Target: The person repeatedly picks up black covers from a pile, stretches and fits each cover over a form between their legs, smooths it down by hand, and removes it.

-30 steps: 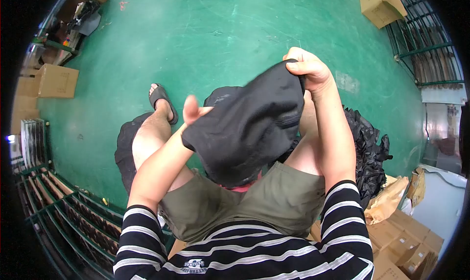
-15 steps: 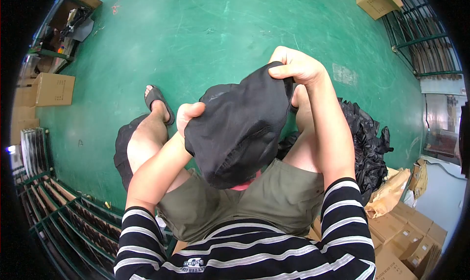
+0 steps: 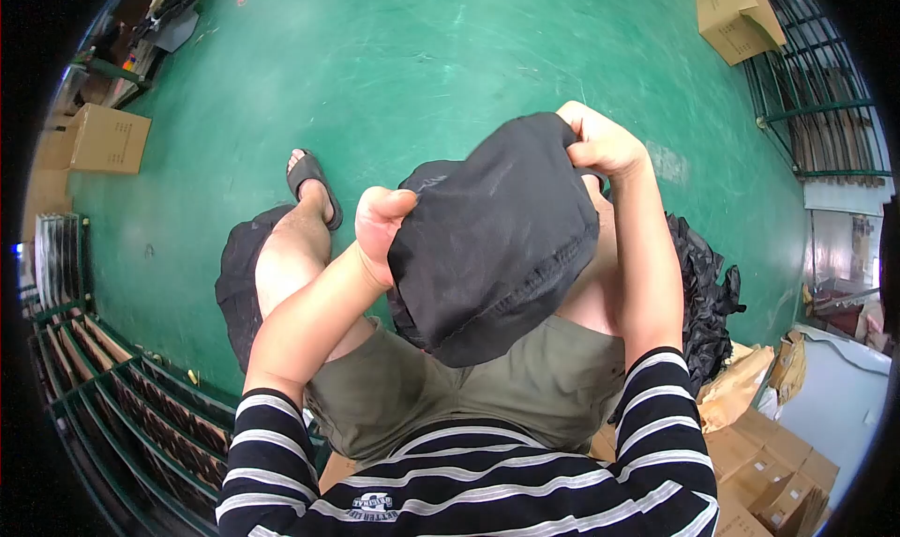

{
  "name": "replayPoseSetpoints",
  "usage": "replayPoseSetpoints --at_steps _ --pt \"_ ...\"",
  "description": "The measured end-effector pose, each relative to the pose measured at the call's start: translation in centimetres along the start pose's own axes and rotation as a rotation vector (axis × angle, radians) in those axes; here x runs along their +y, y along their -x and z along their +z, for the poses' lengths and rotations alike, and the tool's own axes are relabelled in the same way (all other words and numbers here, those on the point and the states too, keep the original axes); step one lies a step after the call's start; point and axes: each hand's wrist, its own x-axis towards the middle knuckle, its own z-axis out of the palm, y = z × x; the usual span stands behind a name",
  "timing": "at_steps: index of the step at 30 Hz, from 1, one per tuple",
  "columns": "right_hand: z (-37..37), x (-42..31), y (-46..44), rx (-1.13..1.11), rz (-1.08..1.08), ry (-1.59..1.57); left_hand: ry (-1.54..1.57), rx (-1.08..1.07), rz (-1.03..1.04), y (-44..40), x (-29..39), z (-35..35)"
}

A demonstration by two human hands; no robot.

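Left hand (image 3: 380, 226) and right hand (image 3: 607, 145) grip a black fabric piece (image 3: 497, 232) by its edges, apparently spreading it above olive shorts (image 3: 459, 396), the next move likely needing even tension.

a workshop or storeroom, as far as the warped edges show — scuffed green floor (image 3: 356, 63), cardboard boxes (image 3: 111, 139), green metal racks (image 3: 141, 408).
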Motion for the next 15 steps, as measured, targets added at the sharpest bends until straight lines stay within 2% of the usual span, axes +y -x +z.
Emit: replayPoseSetpoints --at_steps 1,3,5,7,9,10,12,15 --pt "-0.1 -0.3 0.1 -0.018 0.041 0.054 -0.001 0.001 0.003 -0.1 0.0 0.3" --pt "-1.4 1.2 -0.4 0.006 -0.019 -0.136 -0.031 -0.345 -0.037 -0.9 -0.3 1.3" --pt "-2.4 1.2 -1.1 0.108 0.002 -0.121 -0.020 -0.379 -0.062 -1.3 0.2 1.5" --pt "-3.7 0.9 -1.5 0.072 0.076 -0.019 -0.030 -0.481 -0.016 -2.5 0.7 2.3" --pt "-3.9 0.6 -1.9 0.025 0.148 0.259 -0.100 -0.079 0.112 -1.3 1.4 2.4" --pt "-2.1 -0.6 -2.1 0.055 0.078 0.314 0.000 0.098 -0.005 -1.2 1.5 3.5" --pt "1.1 -1.2 -2.2 0.103 -0.103 0.317 0.071 0.216 -0.077 -1.7 1.1 4.1" --pt "5.2 -2.1 -2.8 0.029 -0.133 0.214 0.059 0.264 -0.081 -2.5 0.3 4.4"
